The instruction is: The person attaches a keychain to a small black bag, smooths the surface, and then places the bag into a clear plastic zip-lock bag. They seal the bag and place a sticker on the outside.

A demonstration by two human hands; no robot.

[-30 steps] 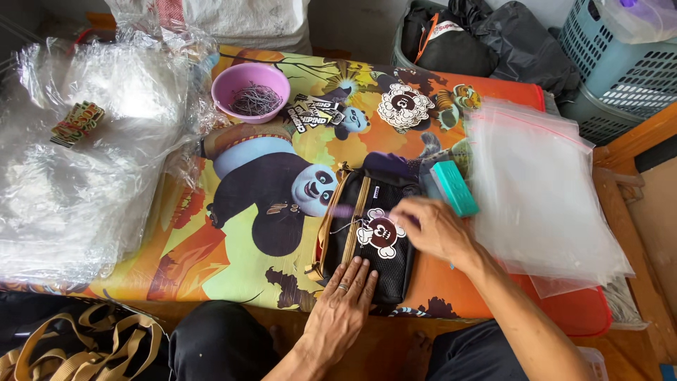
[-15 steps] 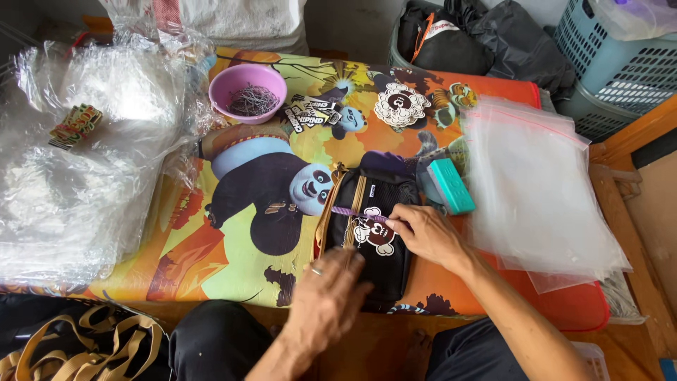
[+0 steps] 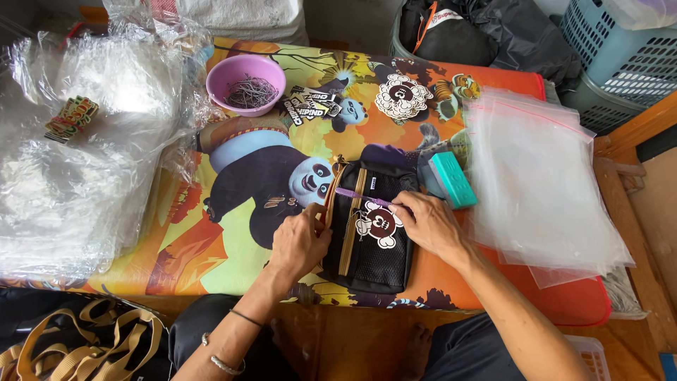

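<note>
Cartoon-print table (image 3: 233,261); black pouch (image 3: 370,247); purple bowl (image 3: 245,83); clear bags (image 3: 543,183)

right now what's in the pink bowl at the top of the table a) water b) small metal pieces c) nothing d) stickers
b: the pink bowl holds a heap of small grey metal pieces, wire-like; the stickers lie apart on the tabletop.

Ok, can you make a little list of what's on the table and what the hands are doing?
left hand: grips left edge of black pouch
right hand: rests on pouch, by round sticker
bowl: pink, metal bits inside, far side
sticker stack: far side of table
teal block: right of pouch
clear bags: piled at right
table: cartoon panda cover
</note>
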